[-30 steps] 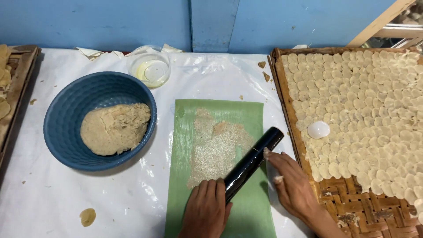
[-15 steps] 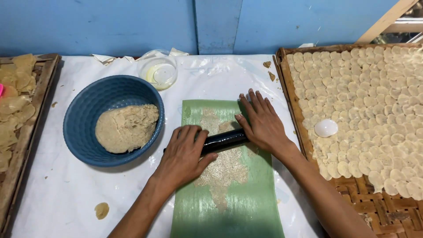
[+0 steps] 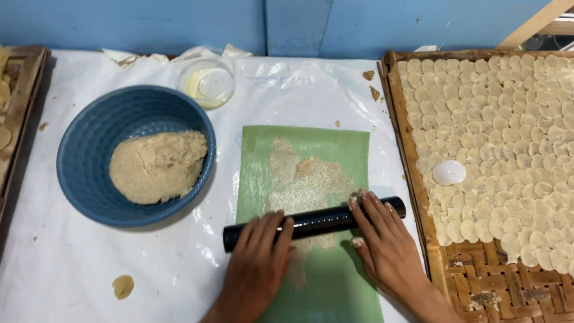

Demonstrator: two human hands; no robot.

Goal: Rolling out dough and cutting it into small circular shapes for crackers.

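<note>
Where half a second ago sat mid-mat, now find the black roller (image 3: pixel 314 223) drawn back toward the body, lying crosswise and slightly tilted over the near half of the green mat (image 3: pixel 341 149), right end a touch farther away than left. Pressed from above by both hands, neither wrapped around it: left hand (image 3: pixel 260 263) flat, fingers stretched over the left part; right hand (image 3: pixel 382 239) flat too, fingers straight and spread over the right part, just short of the end. Held down rather than gripped. Means more of the rolled dough (image 3: pixel 302 185) uncovered beyond the roller: a thin, ragged, pale sheet running up the middle of the mat, patchy at the edges, with a little showing on the near side between the hands. Left of the mat, note a blue bowl (image 3: pixel 78 149) holding a lump of tan dough (image 3: pixel 158 166), and past it a small clear dish (image 3: pixel 206 84) with yellowish liquid. Under all of it, white plastic sheeting (image 3: pixel 299 90), wrinkled, with a dab of dough (image 3: pixel 122 286) near the front left. To the right, just beside the mat, a woven tray (image 3: pixel 478 287) packed with pale discs (image 3: pixel 496 119), a white rounded piece (image 3: pixel 448 172) lying on them. At far left, the edge of another tray (image 3: pixel 24 90). Behind, a blue wall (image 3: pixel 119 24).
</note>
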